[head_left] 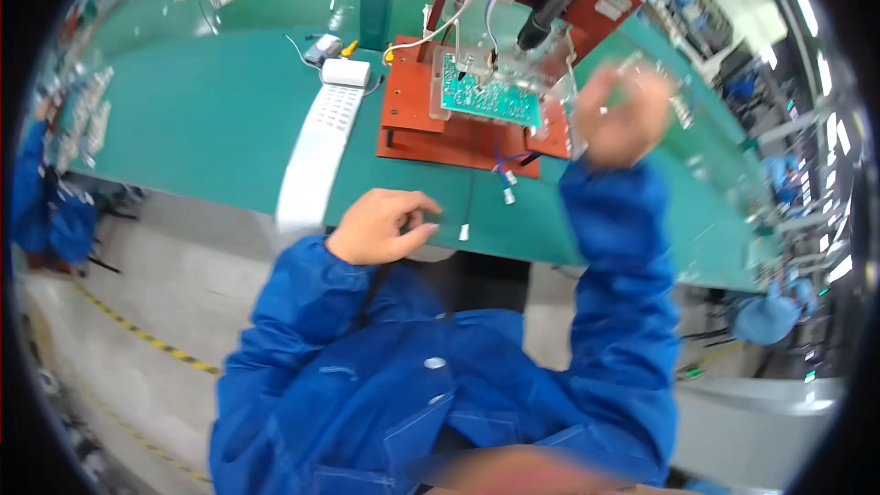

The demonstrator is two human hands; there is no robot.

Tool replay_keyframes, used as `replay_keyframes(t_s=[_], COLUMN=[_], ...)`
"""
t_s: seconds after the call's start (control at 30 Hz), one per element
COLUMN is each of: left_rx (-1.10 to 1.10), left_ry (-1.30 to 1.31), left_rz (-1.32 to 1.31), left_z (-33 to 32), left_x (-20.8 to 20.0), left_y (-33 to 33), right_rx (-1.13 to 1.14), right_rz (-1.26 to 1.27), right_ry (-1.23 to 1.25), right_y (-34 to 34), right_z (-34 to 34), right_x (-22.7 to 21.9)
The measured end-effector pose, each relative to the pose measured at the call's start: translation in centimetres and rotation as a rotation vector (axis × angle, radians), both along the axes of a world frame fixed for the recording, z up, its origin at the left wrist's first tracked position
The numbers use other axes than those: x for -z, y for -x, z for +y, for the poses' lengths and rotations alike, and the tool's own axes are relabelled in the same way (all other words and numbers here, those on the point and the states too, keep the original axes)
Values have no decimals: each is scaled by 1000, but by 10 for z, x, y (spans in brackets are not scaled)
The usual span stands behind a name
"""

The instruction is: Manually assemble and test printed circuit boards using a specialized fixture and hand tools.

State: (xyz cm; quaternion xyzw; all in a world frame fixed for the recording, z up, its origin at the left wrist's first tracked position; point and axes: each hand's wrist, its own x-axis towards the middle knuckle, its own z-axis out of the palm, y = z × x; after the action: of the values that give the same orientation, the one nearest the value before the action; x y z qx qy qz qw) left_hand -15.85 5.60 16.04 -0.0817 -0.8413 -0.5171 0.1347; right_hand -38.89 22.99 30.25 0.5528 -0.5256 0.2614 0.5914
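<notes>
My left hand (380,227) hovers at the near edge of the green bench, its fingers loosely curled, thumb apart from the fingertips, and nothing seen in it. My right hand (623,117) is raised beside the right side of an orange-red test fixture (411,101); motion smears its fingers, so whether they grip anything is unclear. A green circuit board (490,101) lies in the fixture, beneath a clear plate. Above it are a black cylindrical part (543,23) and white cables. A small white-tagged lead (465,231) rests between my left hand and the fixture.
Left of the fixture, a roll of white labels (346,73) trails its strip (316,151) over the bench edge. A small grey device (323,49) and a green post (377,0) stand behind it. Blue wires with white tags (509,185) hang at the fixture's front.
</notes>
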Motion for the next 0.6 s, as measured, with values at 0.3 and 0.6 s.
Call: replay_keyframes(t_s=[0.3, 0.6], left_rx=[39, -368], left_ry=[-3, 157], left_rz=[23, 485], left_z=[3, 3], left_x=[-2, -23], left_y=[4, -40], right_rx=[-39, -165], right_rz=[-198, -1086], right_ry=[-207, -289], right_y=[-15, -82], right_z=[7, 53], right_x=[80, 23])
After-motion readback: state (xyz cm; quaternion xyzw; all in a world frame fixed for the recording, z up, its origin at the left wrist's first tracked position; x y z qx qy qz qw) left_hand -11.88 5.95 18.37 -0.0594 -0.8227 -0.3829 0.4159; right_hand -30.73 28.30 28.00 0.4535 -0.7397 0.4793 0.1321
